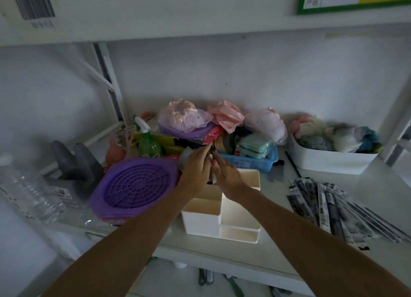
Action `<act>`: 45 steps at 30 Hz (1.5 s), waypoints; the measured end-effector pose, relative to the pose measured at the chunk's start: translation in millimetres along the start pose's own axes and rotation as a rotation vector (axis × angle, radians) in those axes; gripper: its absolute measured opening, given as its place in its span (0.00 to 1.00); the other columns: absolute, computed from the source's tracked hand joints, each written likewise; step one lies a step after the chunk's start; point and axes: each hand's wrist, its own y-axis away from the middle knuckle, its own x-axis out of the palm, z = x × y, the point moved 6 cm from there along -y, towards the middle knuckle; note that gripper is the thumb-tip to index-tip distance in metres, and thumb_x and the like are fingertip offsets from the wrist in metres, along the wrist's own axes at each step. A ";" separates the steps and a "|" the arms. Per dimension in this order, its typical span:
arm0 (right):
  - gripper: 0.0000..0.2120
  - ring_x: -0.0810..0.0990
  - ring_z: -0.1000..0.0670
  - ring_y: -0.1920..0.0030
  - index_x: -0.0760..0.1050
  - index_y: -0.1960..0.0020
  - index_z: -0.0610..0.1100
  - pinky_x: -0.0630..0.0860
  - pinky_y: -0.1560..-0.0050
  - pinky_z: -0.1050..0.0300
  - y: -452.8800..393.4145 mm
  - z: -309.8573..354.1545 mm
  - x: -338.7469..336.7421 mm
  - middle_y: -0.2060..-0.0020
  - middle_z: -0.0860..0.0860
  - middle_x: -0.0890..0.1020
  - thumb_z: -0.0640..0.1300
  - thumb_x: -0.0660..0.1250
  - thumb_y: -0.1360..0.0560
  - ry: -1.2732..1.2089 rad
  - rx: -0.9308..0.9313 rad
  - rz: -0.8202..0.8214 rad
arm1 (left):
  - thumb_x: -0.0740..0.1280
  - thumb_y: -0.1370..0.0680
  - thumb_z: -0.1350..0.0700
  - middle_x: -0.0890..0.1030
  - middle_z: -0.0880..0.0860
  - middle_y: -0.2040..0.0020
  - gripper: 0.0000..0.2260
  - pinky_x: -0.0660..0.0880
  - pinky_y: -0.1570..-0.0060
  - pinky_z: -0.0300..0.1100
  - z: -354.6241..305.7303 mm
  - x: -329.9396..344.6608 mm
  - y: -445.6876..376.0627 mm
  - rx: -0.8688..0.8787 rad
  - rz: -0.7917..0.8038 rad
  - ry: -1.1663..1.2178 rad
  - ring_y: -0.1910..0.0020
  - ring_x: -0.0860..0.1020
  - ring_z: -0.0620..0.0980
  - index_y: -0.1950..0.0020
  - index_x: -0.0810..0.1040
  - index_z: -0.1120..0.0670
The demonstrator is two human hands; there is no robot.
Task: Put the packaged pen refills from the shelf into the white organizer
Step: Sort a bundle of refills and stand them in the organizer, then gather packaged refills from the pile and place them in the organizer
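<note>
The white organizer (224,216) stands on the shelf in the middle, with several compartments. Both hands meet above its tall back compartment. My left hand (195,167) and my right hand (226,174) pinch a thin bundle of packaged pen refills (213,163) that stands upright, its lower end going down into the compartment. Most of the bundle is hidden by the fingers. A fanned pile of several more packaged pen refills (333,210) lies flat on the shelf to the right of the organizer.
A purple round grid tray (135,185) lies left of the organizer. Behind stand a green spray bottle (148,141), a blue basket (249,161) and plastic-wrapped items. A white bin (329,158) of cloths sits back right. A clear bottle (29,190) lies far left.
</note>
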 end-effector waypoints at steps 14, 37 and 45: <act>0.15 0.73 0.39 0.40 0.72 0.40 0.42 0.70 0.40 0.47 104.5 -151.5 -139.8 0.40 0.40 0.76 0.40 0.58 0.26 0.254 0.696 -0.415 | 0.62 0.28 0.61 0.77 0.60 0.40 0.16 0.68 0.40 0.52 -132.2 80.0 1.3 0.323 0.011 -0.168 0.40 0.73 0.61 0.41 0.76 0.57; 0.13 0.79 0.48 0.57 0.82 0.50 0.46 0.71 0.59 0.63 190.1 -218.2 -139.6 0.52 0.45 0.85 0.36 0.60 0.25 -0.062 0.760 -0.298 | 0.65 0.25 0.53 0.83 0.60 0.48 0.12 0.72 0.55 0.42 -119.3 267.7 77.9 -0.547 0.395 0.083 0.49 0.80 0.58 0.46 0.80 0.58; 0.11 0.81 0.45 0.53 0.83 0.52 0.41 0.78 0.49 0.57 185.6 -221.2 -128.2 0.50 0.43 0.84 0.32 0.64 0.27 -0.283 0.830 -0.327 | 0.68 0.27 0.62 0.80 0.65 0.43 0.13 0.75 0.43 0.51 -101.3 267.1 81.6 -0.755 0.528 0.331 0.45 0.79 0.60 0.44 0.77 0.65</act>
